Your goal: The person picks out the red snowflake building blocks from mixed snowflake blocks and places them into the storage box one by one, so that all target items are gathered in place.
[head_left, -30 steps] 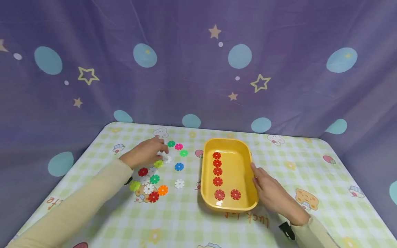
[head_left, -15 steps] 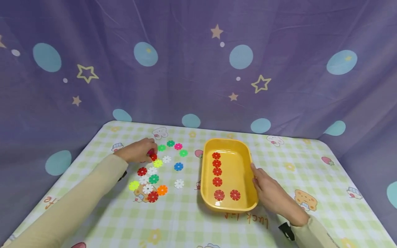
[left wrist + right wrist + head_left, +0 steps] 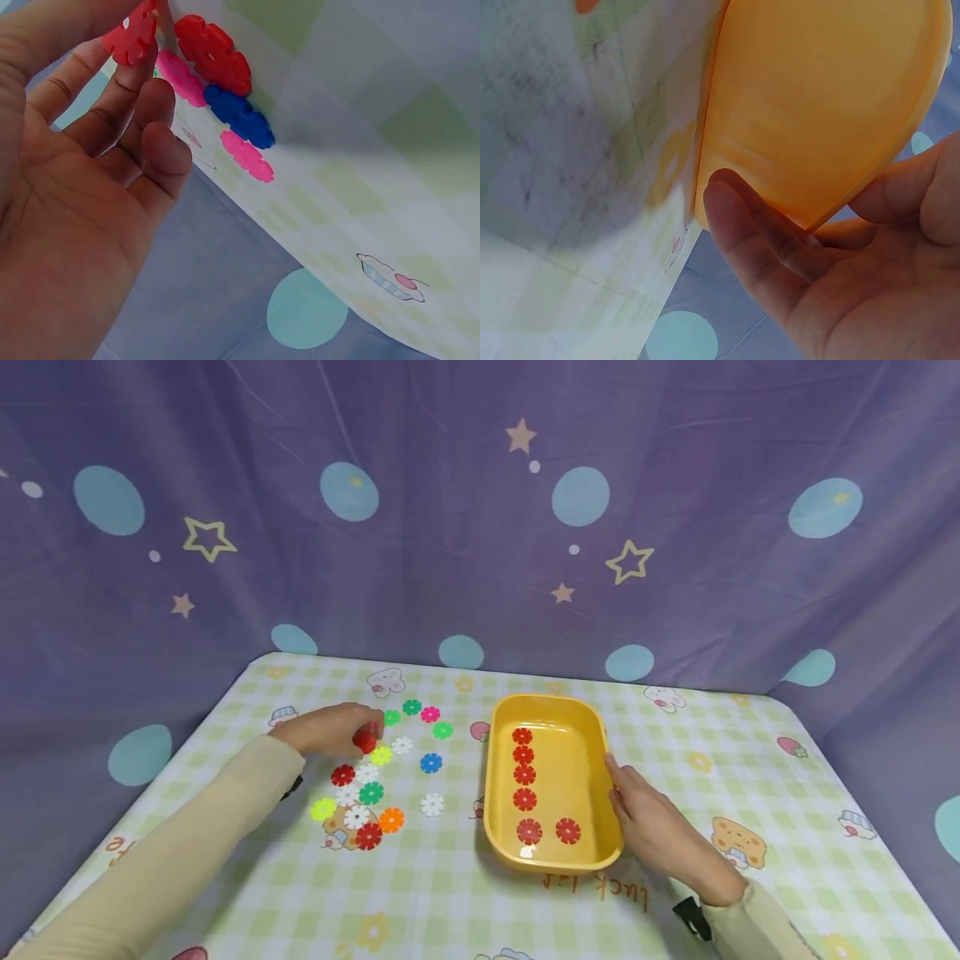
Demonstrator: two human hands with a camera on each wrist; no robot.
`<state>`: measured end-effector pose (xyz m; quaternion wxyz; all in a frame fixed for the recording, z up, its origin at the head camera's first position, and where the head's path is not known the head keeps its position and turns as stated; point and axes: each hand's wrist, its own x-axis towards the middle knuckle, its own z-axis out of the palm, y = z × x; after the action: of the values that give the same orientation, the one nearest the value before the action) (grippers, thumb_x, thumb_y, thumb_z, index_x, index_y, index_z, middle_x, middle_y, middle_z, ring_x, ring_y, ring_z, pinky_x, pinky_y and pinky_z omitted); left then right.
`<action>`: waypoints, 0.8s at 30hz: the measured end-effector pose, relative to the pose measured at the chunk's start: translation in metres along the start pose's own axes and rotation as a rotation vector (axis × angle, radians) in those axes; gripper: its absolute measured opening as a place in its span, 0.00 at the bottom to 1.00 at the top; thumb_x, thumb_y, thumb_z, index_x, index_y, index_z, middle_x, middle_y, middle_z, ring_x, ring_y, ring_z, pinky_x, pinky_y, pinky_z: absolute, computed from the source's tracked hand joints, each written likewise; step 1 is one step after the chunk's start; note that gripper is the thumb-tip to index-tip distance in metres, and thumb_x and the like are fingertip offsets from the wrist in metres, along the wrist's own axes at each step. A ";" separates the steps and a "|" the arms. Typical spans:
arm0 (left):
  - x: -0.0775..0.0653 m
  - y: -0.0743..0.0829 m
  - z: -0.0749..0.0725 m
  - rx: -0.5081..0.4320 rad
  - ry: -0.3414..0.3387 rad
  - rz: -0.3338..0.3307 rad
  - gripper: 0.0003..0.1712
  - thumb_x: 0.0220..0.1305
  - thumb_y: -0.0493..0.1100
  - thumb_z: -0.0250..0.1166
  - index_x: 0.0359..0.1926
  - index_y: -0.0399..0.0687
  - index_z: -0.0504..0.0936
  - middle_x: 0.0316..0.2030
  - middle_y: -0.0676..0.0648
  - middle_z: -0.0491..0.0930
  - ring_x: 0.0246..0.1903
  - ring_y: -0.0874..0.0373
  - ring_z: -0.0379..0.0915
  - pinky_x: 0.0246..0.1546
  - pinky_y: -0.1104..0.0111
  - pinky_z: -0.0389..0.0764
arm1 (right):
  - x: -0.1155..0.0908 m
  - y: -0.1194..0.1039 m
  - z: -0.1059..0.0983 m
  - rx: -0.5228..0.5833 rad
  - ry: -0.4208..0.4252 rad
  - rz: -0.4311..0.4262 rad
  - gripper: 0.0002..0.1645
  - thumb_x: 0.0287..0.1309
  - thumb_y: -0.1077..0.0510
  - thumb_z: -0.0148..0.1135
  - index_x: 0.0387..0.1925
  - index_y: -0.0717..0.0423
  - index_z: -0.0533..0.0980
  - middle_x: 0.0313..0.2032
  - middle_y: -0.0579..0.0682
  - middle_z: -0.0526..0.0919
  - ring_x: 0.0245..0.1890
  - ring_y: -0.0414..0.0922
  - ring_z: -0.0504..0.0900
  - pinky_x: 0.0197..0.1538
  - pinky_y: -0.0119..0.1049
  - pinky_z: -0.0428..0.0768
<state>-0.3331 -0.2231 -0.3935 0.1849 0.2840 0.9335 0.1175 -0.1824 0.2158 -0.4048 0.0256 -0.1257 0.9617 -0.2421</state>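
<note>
My left hand point(image 3: 339, 729) pinches a red snowflake disc point(image 3: 133, 37) between thumb and fingertips, above the left part of the scattered discs. Close by in the left wrist view lie another red disc point(image 3: 214, 54), a blue disc point(image 3: 238, 116) and a pink disc point(image 3: 247, 156), which the hand covers in the head view. On the right, my right hand point(image 3: 660, 822) grips the long side of a yellow tray point(image 3: 555, 863), its thumb at the rim and fingers against the outer wall point(image 3: 780, 112). Inside the tray lie several red discs point(image 3: 525, 774), mostly in a column along its left side.
Discs in other colours are spread left of the tray, among them a blue disc point(image 3: 431, 763), an orange disc point(image 3: 392, 820) and a white disc point(image 3: 432, 805). A checked tablecloth point(image 3: 450, 910) covers the table. Behind it hangs a purple curtain point(image 3: 450, 568).
My left hand has drawn back leftward over the discs, uncovering a light green one, and a red disc now shows in its fingers. The right hand and tray have stayed put.
</note>
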 end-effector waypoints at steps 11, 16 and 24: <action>-0.005 -0.010 0.002 0.036 0.027 0.049 0.17 0.51 0.32 0.69 0.39 0.54 0.78 0.31 0.53 0.75 0.32 0.57 0.68 0.36 0.65 0.73 | 0.000 -0.001 0.000 0.002 0.004 -0.002 0.32 0.70 0.62 0.45 0.71 0.64 0.50 0.45 0.49 0.71 0.33 0.41 0.70 0.37 0.36 0.70; -0.006 -0.009 0.003 0.039 0.080 0.074 0.14 0.51 0.35 0.71 0.38 0.54 0.79 0.32 0.53 0.74 0.34 0.56 0.67 0.37 0.64 0.73 | -0.001 -0.001 0.000 -0.007 0.008 -0.003 0.32 0.69 0.62 0.45 0.71 0.64 0.51 0.44 0.49 0.71 0.33 0.41 0.69 0.37 0.37 0.70; -0.005 0.031 -0.013 0.072 0.264 0.241 0.16 0.48 0.39 0.75 0.39 0.51 0.82 0.39 0.54 0.75 0.46 0.52 0.70 0.54 0.58 0.69 | -0.001 -0.003 0.000 0.001 -0.001 0.016 0.32 0.70 0.61 0.45 0.71 0.63 0.50 0.43 0.49 0.71 0.32 0.41 0.69 0.37 0.36 0.70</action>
<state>-0.3197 -0.2021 -0.3702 0.0350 0.3826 0.9123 0.1416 -0.1804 0.2138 -0.4038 0.0283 -0.1183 0.9625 -0.2423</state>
